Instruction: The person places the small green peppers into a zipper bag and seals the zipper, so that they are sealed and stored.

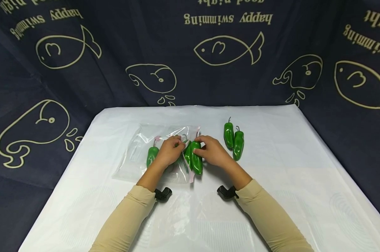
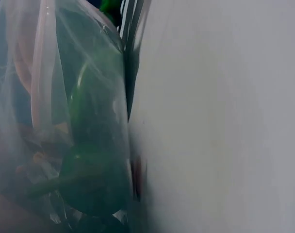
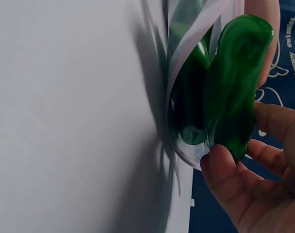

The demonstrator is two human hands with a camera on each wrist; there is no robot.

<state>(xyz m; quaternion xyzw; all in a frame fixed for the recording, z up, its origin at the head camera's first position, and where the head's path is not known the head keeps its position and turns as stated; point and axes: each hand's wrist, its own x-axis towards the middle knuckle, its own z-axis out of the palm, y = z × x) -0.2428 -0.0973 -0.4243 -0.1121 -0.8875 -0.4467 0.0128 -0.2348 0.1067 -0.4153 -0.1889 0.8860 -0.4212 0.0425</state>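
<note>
A clear plastic zip bag (image 1: 130, 164) with a pink-edged mouth lies on the table, its opening facing right. My left hand (image 1: 170, 149) pinches the upper side of the bag near that mouth. In my right hand (image 1: 213, 150), thumb and fingers grip a glossy green pepper (image 3: 239, 77) right at the opening. Beside it, another green pepper (image 3: 190, 104) sits just inside the pink rim. Farther in, a green pepper (image 1: 152, 155) shows through the plastic left of my left hand. Through the hazy bag, the left wrist view shows a pepper's rounded stem end (image 2: 91, 187).
Two more green peppers (image 1: 229, 134) lie side by side on the white-covered table (image 1: 287, 168), right of my right hand. Behind the table hangs a dark blue cloth (image 1: 183, 87) printed with fish and whales. Black wrist mounts sit at both cuffs.
</note>
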